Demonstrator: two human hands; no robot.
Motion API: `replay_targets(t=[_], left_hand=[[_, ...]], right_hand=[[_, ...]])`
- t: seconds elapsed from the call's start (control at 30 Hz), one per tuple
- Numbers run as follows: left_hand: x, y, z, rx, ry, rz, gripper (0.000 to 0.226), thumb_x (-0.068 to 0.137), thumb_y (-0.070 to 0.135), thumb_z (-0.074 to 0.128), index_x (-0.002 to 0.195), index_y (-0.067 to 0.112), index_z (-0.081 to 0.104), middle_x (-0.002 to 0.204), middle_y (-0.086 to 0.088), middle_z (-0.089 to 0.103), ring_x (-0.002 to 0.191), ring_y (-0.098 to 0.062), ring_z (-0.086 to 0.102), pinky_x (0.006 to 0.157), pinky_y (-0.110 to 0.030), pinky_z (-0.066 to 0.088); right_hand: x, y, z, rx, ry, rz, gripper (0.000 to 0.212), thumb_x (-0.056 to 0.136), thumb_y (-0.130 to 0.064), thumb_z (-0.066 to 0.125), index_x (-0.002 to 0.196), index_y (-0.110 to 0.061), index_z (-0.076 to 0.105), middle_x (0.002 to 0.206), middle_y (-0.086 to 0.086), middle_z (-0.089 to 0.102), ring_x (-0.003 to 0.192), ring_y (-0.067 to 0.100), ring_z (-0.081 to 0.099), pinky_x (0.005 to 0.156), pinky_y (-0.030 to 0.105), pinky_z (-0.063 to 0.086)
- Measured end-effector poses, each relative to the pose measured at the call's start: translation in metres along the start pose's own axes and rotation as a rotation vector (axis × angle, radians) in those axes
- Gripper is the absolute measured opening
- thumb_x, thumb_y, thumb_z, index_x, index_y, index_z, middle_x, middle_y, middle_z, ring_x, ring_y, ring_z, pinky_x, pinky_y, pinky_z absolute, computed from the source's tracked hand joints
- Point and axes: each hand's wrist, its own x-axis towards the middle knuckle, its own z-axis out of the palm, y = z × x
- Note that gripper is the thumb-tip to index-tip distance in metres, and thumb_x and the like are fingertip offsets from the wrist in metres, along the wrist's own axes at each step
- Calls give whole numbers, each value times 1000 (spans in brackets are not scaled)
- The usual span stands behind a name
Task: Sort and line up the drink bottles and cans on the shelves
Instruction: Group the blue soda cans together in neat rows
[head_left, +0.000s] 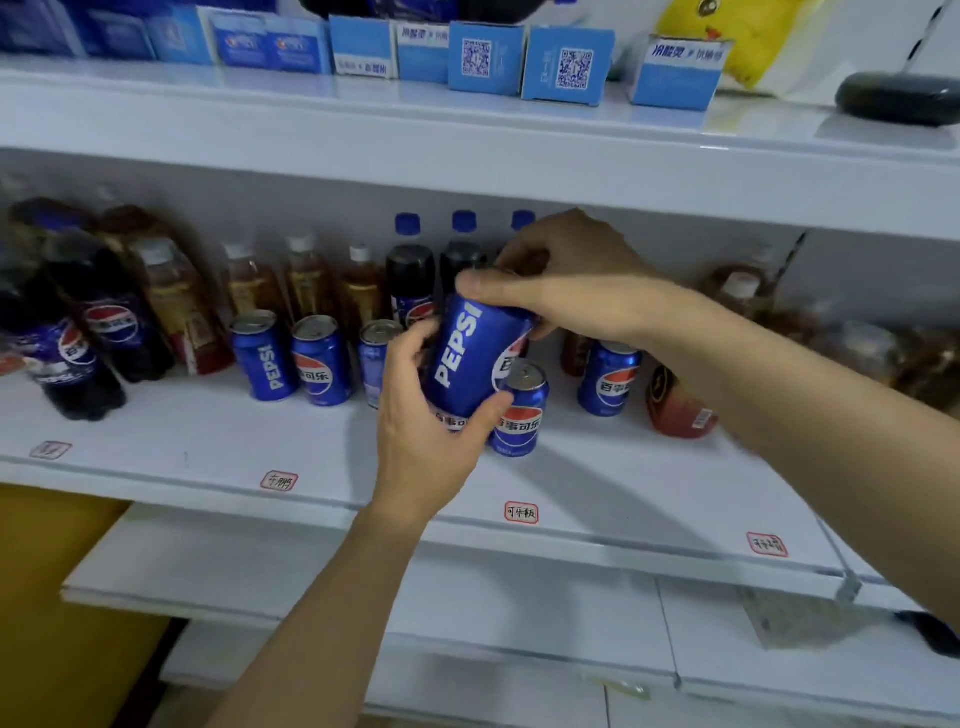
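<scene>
A blue Pepsi can (470, 353) is held tilted above the middle shelf (208, 431). My left hand (431, 431) grips its bottom end and my right hand (566, 280) grips its top. Right below it stands another Pepsi can (522, 415). Three Pepsi cans (317, 361) stand in a row to the left and one Pepsi can (609, 376) to the right. Behind them are amber tea bottles (309, 283) and small cola bottles with blue caps (410, 270). Large Pepsi bottles (109, 317) lean at the far left.
A red-labelled bottle (675, 410) stands under my right forearm, with blurred bottles (857, 343) beyond it. Blue boxes (566, 65) line the top shelf beside a yellow bag (748, 36) and a dark oval object (898, 98). Handwritten red-framed labels (521, 512) mark the shelf edge. Lower shelves (467, 597) lie below.
</scene>
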Motion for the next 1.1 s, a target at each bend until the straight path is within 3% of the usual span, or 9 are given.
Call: replay_targets(t=[0.23,0.33,0.4,0.57,0.67,0.77,0.87,0.97,1.1], left_hand=[[-22,-16,-45,-425,-118,-181,62,89,37,76,140,18,46,136,1,64,126,-20,62,96,-27,53],[-23,-25,-51,-466,-238,-249,51,91,7,62,139,12,46,136,4,65,126,-17,62,98,-27,52],[-23,-32,-53,-492,-293,-273,57,91,16,70,142,13,45,139,0,63,128,-20,61,99,-28,51],[-19,-60,-62,-82,-372,-246,67,75,41,84,133,27,53,130,7,63,120,-18,62,95,-35,55],[-27,-74,-60,99,-346,-240,65,75,30,90,129,28,54,125,14,62,115,-10,60,92,-28,53],[-34,-84,-56,132,-309,-292,65,76,23,90,130,28,54,123,15,63,112,-8,61,91,-23,52],[-33,-91,-53,168,-336,-343,69,77,26,90,135,27,52,129,14,62,114,-6,61,90,-17,53],[-31,-93,-51,229,-401,-381,73,78,28,89,140,28,49,133,16,60,115,-4,61,80,-4,48],[-31,-92,-51,247,-452,-398,74,78,29,88,140,32,47,131,21,58,111,3,60,75,1,44]], right_hand=[[-2,13,16,-5,-348,-375,70,89,-39,78,149,-24,47,142,-13,56,119,-7,55,94,14,48],[0,5,27,-58,-343,-376,71,85,-39,82,148,-25,51,146,-13,54,129,-2,52,104,17,45],[3,1,34,-130,-318,-383,62,83,-43,83,138,-26,60,135,-13,61,120,0,57,100,20,47],[3,8,69,-282,-256,-352,59,82,-53,80,131,-27,60,123,-11,64,107,7,59,91,29,51],[-2,22,96,-310,-225,-317,67,81,-53,80,138,-30,54,129,-9,61,114,12,57,95,36,52],[-11,36,117,-172,-40,-254,68,82,-51,81,140,-28,55,133,-9,62,118,8,58,97,31,52],[-24,52,128,88,390,-147,31,91,-33,74,119,-20,68,105,-12,69,92,4,64,77,16,48],[-32,80,128,304,760,3,8,92,-16,63,96,-22,66,85,-18,66,78,8,64,70,25,51],[-32,125,116,249,890,158,7,92,-11,63,92,-18,64,89,-4,69,82,15,65,71,32,52]])
